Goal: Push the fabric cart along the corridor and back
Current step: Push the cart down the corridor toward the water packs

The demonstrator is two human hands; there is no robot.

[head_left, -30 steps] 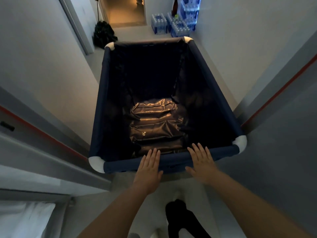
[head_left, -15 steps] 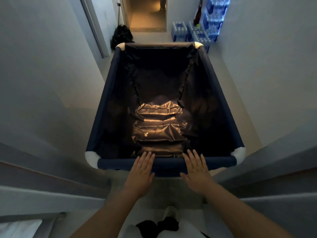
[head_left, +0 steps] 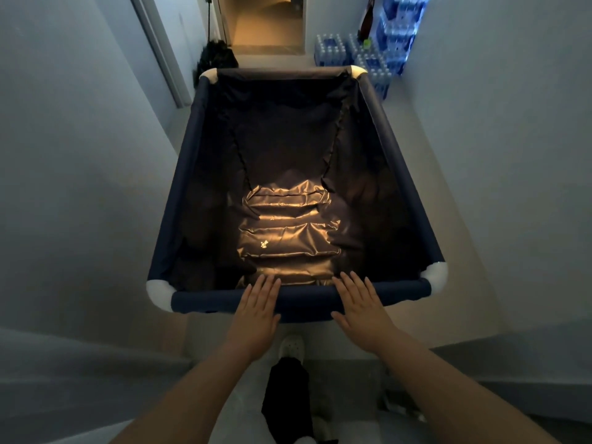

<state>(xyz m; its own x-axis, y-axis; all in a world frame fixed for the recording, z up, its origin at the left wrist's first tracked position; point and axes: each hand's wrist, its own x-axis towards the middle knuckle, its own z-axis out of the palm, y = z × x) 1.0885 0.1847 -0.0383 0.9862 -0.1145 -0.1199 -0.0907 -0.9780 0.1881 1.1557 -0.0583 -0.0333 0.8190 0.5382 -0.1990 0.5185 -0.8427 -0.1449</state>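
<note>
A dark blue fabric cart with white corner caps fills the middle of the head view, between two pale corridor walls. A shiny padded bundle lies at its bottom. My left hand rests flat on the near top rail, fingers straight and pointing forward. My right hand lies flat on the same rail a little to the right. Neither hand curls around the rail; both press against it with open palms.
Stacked packs of water bottles stand at the far right wall ahead. A black bag sits by the left wall near a door frame. A lit doorway ends the corridor. My white shoe shows below the cart.
The cart has rolled forward out of the doorway into the corridor and straightened. The bottle packs and black bag are closer. Both hands stay flat on the near rail.
</note>
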